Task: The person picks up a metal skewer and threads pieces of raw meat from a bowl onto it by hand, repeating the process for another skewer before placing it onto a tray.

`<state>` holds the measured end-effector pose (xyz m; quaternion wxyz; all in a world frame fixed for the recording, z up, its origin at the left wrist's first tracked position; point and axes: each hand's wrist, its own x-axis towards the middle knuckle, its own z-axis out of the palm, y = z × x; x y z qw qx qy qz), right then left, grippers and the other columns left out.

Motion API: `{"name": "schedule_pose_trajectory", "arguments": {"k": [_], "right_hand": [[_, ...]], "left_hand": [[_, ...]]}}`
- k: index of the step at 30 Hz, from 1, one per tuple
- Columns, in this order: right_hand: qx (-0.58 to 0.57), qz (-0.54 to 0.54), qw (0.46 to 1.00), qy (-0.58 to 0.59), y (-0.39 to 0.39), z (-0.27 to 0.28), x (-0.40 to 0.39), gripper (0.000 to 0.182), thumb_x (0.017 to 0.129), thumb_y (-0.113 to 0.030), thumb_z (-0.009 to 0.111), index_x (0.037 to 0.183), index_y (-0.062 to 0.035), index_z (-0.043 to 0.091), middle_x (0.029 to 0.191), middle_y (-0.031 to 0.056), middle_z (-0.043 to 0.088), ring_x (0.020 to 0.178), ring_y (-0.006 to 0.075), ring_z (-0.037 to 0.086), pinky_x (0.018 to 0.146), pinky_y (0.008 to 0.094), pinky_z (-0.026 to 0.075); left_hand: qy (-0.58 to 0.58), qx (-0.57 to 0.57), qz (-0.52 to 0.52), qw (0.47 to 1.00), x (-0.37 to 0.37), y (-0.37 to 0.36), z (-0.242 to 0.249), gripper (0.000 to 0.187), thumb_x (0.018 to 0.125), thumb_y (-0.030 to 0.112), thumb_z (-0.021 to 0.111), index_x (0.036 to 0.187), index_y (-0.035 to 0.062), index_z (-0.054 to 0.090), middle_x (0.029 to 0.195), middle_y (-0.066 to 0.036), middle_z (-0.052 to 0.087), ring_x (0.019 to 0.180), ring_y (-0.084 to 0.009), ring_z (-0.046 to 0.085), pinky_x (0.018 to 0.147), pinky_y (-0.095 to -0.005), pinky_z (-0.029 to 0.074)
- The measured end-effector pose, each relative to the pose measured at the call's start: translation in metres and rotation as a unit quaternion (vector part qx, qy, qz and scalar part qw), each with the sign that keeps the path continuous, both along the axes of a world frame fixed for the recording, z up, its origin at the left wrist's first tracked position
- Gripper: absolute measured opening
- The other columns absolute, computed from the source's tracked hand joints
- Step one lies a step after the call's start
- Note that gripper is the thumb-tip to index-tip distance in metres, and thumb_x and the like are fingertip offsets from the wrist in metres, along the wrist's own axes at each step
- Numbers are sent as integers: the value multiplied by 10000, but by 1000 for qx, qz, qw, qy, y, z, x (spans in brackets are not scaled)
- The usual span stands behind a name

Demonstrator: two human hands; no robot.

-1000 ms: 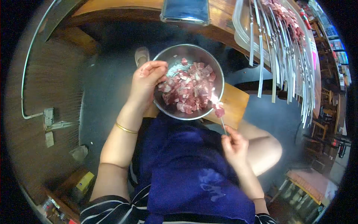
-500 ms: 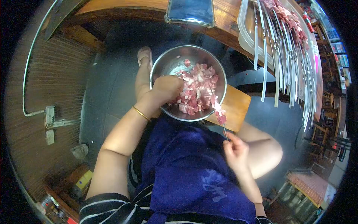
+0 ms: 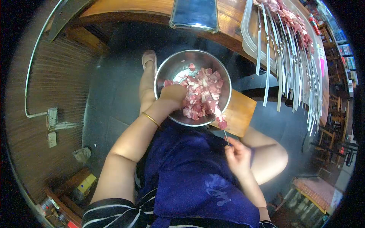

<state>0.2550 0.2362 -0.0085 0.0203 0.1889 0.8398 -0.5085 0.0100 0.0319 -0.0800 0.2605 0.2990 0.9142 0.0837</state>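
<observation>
A steel bowl (image 3: 161, 72) with chunks of raw meat (image 3: 205, 85) stands in front of my lap. My left hand (image 3: 174, 95), with a gold bangle on the wrist, is down in the bowl at its left side. Its fingers are curled among the meat, and their tips are hidden. Outside the bowl's lower right rim, my right hand (image 3: 238, 152) grips a thin metal skewer (image 3: 226, 137). Pieces of meat (image 3: 221, 122) are threaded on it, and its upper end slants over the rim into the bowl.
On the table to the upper right, a clear plastic tray (image 3: 248, 26) bears several loaded skewers (image 3: 279, 60), their metal ends jutting past the edge. A phone or tablet (image 3: 194, 14) lies at the table's front edge. Under the bowl is a wooden stool (image 3: 243, 108).
My left hand has sunk lower into the meat in the bowl. My right hand has shifted slightly left with the skewer, whose meat end sits closer to the rim.
</observation>
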Motion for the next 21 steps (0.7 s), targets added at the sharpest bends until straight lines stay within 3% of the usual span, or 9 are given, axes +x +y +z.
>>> {"name": "schedule_pose_trajectory", "arguments": {"k": [3, 6, 7, 9, 12, 13, 17, 21], "right_hand": [[-11, -5, 1000, -6, -2, 0, 3, 249, 819, -36, 646, 1067, -12, 644, 546, 2, 490, 505, 34, 445, 496, 209, 405], [-16, -3, 1000, -2, -4, 1, 4, 255, 826, -29, 638, 1081, -15, 643, 550, -8, 493, 506, 30, 438, 494, 205, 398], [-21, -5, 1000, 0, -4, 2, 5, 257, 829, -26, 634, 1085, -16, 643, 557, -15, 498, 510, 28, 437, 494, 203, 395], [-39, -7, 999, -2, -2, 5, 5, 257, 838, -17, 621, 1094, -16, 643, 575, -28, 509, 523, 23, 437, 500, 197, 392], [-90, -4, 996, -10, -4, 12, 2, 253, 852, -2, 595, 1099, -16, 645, 612, -40, 530, 550, 15, 442, 517, 188, 392], [-113, -4, 994, -8, -7, 14, 0, 249, 856, 2, 586, 1096, -15, 647, 628, -40, 541, 561, 12, 447, 524, 185, 393], [-139, 19, 990, -30, -11, 25, -4, 239, 869, 11, 552, 1085, -8, 653, 687, -10, 601, 593, 18, 483, 558, 184, 414], [-114, 52, 992, -7, -13, 29, -8, 245, 864, 5, 538, 1076, -4, 660, 731, 45, 641, 605, 44, 530, 575, 205, 449]], "left_hand": [[-15, -67, 35, 997, 3, 13, 7, 206, 735, 212, 665, 870, 62, 707, 934, -154, 681, 897, -314, 658, 763, -408, 527], [-15, -61, 45, 997, 2, 12, 6, 205, 724, 210, 695, 854, 51, 710, 915, -139, 694, 841, -247, 674, 706, -356, 537], [-102, 64, 92, 988, 0, 7, -3, 193, 733, 201, 696, 851, 49, 706, 882, -121, 692, 817, -216, 668, 688, -334, 535], [-272, 302, 175, 897, -6, -5, -11, 167, 751, 184, 697, 846, 46, 699, 816, -85, 688, 770, -155, 657, 650, -290, 532], [-434, 457, 267, 729, 2, -5, 12, 138, 825, 159, 645, 888, 40, 676, 794, -40, 657, 717, -96, 621, 615, -253, 526], [-487, 512, 309, 636, 6, -3, 20, 137, 896, 108, 564, 991, 40, 632, 861, -54, 648, 754, -141, 630, 643, -288, 540], [-582, 618, 363, 384, 15, 3, 30, 170, 922, 79, 533, 1087, 55, 567, 988, -84, 635, 876, -194, 631, 760, -355, 548], [-544, 651, 336, 409, 20, 11, 32, 211, 943, 121, 516, 1128, 23, 543, 1020, -101, 634, 928, -211, 631, 803, -352, 542]]}}
